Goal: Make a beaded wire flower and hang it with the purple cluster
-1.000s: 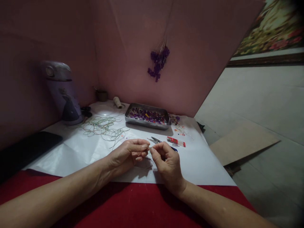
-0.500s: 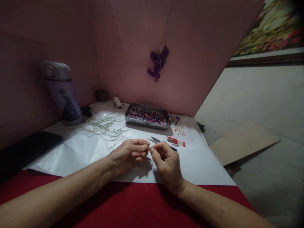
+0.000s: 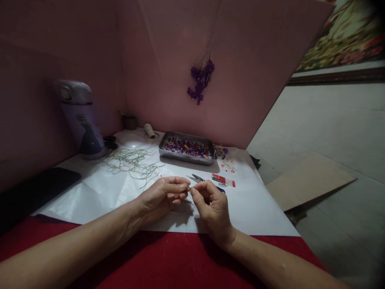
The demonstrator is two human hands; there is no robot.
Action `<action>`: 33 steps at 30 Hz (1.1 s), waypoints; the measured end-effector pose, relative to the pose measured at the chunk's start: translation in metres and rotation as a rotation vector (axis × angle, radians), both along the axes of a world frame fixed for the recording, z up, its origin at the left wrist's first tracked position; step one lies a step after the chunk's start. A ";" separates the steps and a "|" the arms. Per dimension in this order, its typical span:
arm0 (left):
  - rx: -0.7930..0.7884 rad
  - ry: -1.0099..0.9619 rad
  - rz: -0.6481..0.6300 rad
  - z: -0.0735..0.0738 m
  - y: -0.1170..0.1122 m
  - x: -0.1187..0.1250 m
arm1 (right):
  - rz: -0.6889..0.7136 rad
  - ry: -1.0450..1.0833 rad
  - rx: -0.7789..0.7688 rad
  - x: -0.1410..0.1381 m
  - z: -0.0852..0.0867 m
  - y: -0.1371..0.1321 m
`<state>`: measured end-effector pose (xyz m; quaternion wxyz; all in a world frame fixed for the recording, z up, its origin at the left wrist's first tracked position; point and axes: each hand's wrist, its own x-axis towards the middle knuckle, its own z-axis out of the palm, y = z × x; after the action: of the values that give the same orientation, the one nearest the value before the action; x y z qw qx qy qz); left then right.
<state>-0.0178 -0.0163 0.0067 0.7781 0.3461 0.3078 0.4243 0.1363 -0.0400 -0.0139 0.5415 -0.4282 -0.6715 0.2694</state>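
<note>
Hardly anything changes from a second ago: the left hand [image 3: 167, 193] and right hand [image 3: 214, 212] pinch a tiny thing [image 3: 189, 189], too small to name, over the white sheet [image 3: 255, 208] near the scissors [image 3: 197, 177], so the fiddly work goes on

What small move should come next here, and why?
Perhaps ease the right hand slightly away from the left hand: their pinched fingertips nearly meet above the white sheet, and whatever lies between is too small to make out clearly.
</note>
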 end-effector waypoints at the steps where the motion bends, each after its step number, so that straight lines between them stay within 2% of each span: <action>1: -0.005 -0.002 0.001 0.000 0.000 0.000 | -0.001 -0.001 0.000 0.000 0.000 0.000; 33: 0.028 0.029 -0.024 0.004 -0.003 0.001 | -0.013 -0.028 0.008 0.000 0.000 -0.001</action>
<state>-0.0167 -0.0195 0.0104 0.7737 0.3666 0.3091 0.4141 0.1361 -0.0413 -0.0135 0.5356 -0.4343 -0.6771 0.2571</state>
